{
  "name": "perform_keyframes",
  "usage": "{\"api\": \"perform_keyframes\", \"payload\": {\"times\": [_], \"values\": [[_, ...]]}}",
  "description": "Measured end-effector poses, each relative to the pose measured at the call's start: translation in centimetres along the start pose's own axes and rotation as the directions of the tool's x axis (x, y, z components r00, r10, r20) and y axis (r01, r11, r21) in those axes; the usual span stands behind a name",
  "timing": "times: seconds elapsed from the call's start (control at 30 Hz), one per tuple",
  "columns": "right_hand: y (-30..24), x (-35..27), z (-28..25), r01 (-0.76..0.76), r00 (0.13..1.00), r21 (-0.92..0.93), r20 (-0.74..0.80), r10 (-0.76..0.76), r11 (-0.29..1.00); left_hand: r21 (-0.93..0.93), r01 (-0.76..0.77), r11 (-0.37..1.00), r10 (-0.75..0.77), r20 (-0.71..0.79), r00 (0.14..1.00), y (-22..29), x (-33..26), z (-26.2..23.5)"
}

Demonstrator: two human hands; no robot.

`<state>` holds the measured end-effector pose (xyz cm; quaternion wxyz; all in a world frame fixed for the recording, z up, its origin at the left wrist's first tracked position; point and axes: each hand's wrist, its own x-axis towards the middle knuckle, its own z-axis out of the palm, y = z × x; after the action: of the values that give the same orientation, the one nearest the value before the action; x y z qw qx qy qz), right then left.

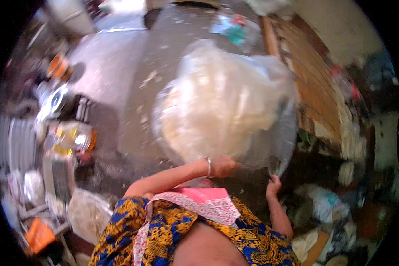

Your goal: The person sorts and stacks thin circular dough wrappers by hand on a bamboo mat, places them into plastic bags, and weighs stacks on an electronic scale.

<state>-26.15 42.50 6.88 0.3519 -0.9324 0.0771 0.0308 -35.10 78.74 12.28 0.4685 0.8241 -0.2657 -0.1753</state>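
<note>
A big clear plastic bag (217,102), bulging with pale cream-coloured contents, is held up in front of me over the floor. My left hand (225,166), with a metal bangle at the wrist, presses on the bag's near underside. My right hand (274,185) pinches the bag's loose plastic at its lower right corner. Below the hands are my yellow-and-blue patterned dress (173,226) and a pink apron (204,197). The picture is blurred by motion.
Under the bag is a grey concrete floor (115,71). A wooden slatted board (314,80) leans at the right. Bottles, an orange bowl (57,66), plates and packets crowd the left side. Filled bags (86,210) and heaped clutter (332,213) lie at the lower left and lower right.
</note>
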Motion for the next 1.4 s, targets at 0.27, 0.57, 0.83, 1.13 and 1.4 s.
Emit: {"api": "perform_keyframes", "payload": {"times": [0.27,0.57,0.83,1.13,1.4], "values": [[-27.9,-13.0,7.5,0.725,0.654,0.221,0.078,-0.753,0.652,-0.086,-0.091,0.992,0.004,-0.702,0.712,5.2,-23.5,-8.3],[-35.9,-27.9,24.7,0.591,0.334,0.5,0.563,-0.756,0.633,-0.145,-0.241,0.96,-0.067,-0.95,0.305,11.8,-42.8,-17.2],[-44.1,-29.8,39.4,0.454,0.339,0.645,0.514,-0.788,0.615,0.186,-0.141,0.972,0.173,-0.98,-0.099,15.6,-52.2,-29.3],[-54.7,-29.7,46.5,0.356,0.293,0.679,0.571,-0.767,0.642,0.635,-0.1,0.766,0.629,-0.772,-0.09,18.3,-56.4,-40.7],[-60.8,-28.9,55.5,0.335,0.385,0.578,0.637,-0.668,0.745,0.748,-0.056,0.661,0.737,-0.662,-0.137,13.0,-66.5,-49.5]]}}
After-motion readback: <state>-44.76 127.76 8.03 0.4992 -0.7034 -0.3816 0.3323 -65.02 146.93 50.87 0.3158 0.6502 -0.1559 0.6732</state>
